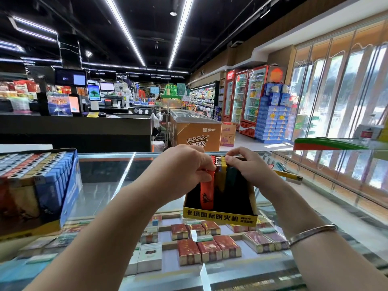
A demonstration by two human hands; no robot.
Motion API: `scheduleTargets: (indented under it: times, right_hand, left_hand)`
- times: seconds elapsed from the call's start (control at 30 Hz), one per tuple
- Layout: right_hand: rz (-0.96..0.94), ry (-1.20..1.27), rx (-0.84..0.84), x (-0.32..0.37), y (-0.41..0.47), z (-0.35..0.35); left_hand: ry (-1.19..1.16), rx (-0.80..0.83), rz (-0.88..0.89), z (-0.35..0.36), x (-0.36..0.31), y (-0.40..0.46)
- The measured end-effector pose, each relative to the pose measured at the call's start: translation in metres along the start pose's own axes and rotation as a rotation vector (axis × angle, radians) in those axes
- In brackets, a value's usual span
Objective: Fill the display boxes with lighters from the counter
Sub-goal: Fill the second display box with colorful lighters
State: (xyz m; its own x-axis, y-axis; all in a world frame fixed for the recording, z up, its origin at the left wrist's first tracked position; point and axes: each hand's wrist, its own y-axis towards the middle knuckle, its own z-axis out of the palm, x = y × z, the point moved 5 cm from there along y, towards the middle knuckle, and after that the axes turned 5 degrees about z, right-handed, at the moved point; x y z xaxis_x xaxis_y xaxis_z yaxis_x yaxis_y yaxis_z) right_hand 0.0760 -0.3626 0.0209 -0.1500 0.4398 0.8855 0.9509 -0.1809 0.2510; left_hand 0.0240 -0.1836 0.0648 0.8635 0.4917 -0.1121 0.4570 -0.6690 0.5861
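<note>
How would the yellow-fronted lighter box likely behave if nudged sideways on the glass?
The yellow-fronted lighter box looks like thin cardboard, so probably light and flexible. On the smooth glass counter it would likely slide easily. Being mostly empty, its upright lighters may topple.

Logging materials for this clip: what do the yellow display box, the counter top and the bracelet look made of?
Yellow display box: printed cardboard, matte, with folded edges. Counter top: clear glass, glossy; it shows reflections, with cigarette packs visible beneath. Bracelet on the right wrist: probably silver-toned metal, given its bright sheen.
</note>
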Motion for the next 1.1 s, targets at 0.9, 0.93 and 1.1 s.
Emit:
scheduleTargets:
  times: [0.9,0.93,1.1]
  right_hand:
    - [0.020,0.041,0.019,0.000,-0.002,0.000]
    - [0.025,0.042,0.019,0.000,-0.001,0.000]
    - [0.046,0.006,0.029,-0.003,0.002,0.000]
  left_hand:
    - [-0.047,-0.005,-0.001,0.012,-0.004,0.001]
    - [-0.032,0.004,-0.003,0.013,-0.004,0.001]
    - [0.041,0.013,-0.033,0.011,0.003,0.000]
